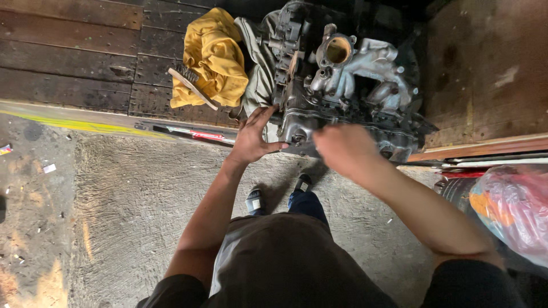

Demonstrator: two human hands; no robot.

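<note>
Your left hand (pixel 251 140) lies spread, fingers wide, against the near edge of the grey engine block (pixel 342 85) at the lip of the wooden deck (pixel 68 51). Your right hand (pixel 342 149) is blurred at the block's front; I cannot tell its grip. Bare concrete floor (pixel 142 194) lies open below. A yellow cloth (pixel 217 54) with a wire brush (pixel 191 85) sits left; a pink plastic bag (pixel 514 208) is cut off at right.

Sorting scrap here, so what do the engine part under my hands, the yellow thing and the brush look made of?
Engine assembly: looks like cast metal, dull grey, grimy, rough surface. Yellow rag: soft cloth, crumpled folds. Brush: pale handle, probably wood, dark bristles, maybe wire.
</note>
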